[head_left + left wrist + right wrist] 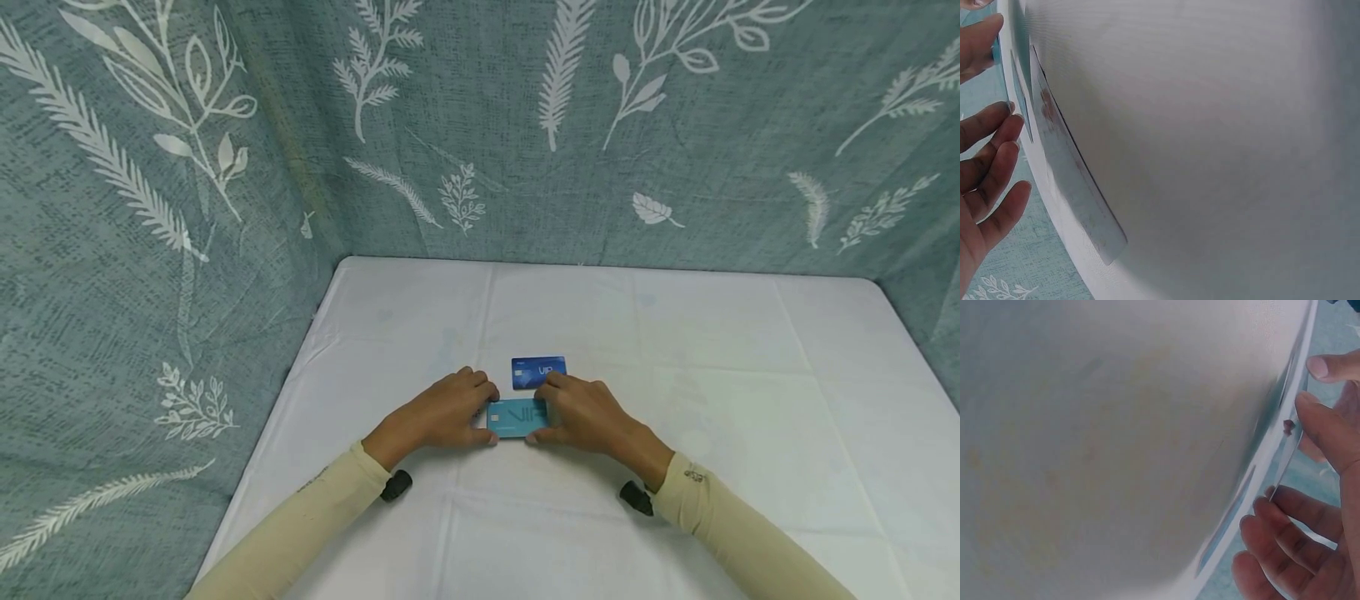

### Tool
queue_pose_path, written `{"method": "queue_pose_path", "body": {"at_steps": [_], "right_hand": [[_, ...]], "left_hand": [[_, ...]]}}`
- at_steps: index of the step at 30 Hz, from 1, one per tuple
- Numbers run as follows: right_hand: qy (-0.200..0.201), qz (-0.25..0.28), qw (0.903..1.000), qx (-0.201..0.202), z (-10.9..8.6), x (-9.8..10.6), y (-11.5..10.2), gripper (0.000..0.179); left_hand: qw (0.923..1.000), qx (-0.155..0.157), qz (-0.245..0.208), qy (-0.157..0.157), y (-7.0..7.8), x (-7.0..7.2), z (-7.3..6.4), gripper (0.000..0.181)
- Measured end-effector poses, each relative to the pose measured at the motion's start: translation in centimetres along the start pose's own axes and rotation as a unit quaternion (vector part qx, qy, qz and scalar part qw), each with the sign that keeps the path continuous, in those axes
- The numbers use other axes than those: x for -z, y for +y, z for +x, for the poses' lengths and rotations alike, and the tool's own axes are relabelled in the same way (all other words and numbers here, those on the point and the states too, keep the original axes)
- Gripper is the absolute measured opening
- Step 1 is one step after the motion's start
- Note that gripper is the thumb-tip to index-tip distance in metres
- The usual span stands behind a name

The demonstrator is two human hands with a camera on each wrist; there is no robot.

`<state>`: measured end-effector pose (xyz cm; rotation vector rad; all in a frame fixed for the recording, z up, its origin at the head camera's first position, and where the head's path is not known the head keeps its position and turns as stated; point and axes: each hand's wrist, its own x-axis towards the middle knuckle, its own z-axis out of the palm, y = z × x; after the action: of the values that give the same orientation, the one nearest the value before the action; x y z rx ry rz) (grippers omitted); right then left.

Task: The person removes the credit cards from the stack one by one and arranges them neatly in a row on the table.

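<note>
A light blue card (516, 418) with a chip and VIP lettering is held between both hands, low over the white cloth. My left hand (453, 410) pinches its left end between thumb and fingertips. Its right end is pinched by my right hand (585, 414), thumb at the near edge and fingers at the far edge. Just behind lies a darker blue VIP card (532, 372), flat, with the right hand's knuckles overlapping its corner. In the left wrist view a pale, glossy flat card (1079, 169) lies on the cloth beside the left hand's fingers.
A white cloth (712, 400) with fold creases covers the table. Teal curtains (480, 108) with white leaf prints rise along its back and left edges. Small black devices (396, 486) are worn at both wrists, below cream sleeves (307, 517).
</note>
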<state>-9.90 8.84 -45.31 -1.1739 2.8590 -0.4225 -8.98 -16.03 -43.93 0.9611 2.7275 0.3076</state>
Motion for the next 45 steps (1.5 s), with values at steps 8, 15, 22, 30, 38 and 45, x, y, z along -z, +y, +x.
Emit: {"method": "queue_pose_path", "body": {"at_steps": [8,15,22,30,38,45], "right_hand": [[-0.001,0.004,1.0,0.0,0.07,-0.26,-0.1,0.061],[-0.005,0.0,1.0,-0.005,0.13,-0.42,-0.17,0.061],[-0.006,0.0,1.0,-0.006,0.09,-0.52,-0.21,0.062],[-0.01,-0.004,0.9999,-0.008,0.11,-0.57,-0.31,0.062],[-0.01,-0.008,0.9999,-0.007,0.22,-0.63,-0.3,0.064],[-0.005,-0.012,0.9999,-0.002,0.24,-0.59,-0.27,0.064]], "left_hand": [[1.0,-0.002,0.005,0.0,-0.16,-0.2,-0.02,0.054],[0.9999,-0.006,0.013,0.0,-0.25,-0.31,-0.08,0.054],[0.9995,-0.017,0.026,0.002,-0.16,-0.18,-0.18,0.053],[0.9991,-0.017,0.037,0.004,-0.21,-0.45,-0.09,0.053],[0.9988,-0.017,0.046,0.003,-0.12,-0.4,0.05,0.053],[0.9984,-0.017,0.054,0.006,-0.08,-0.25,0.06,0.052]]}}
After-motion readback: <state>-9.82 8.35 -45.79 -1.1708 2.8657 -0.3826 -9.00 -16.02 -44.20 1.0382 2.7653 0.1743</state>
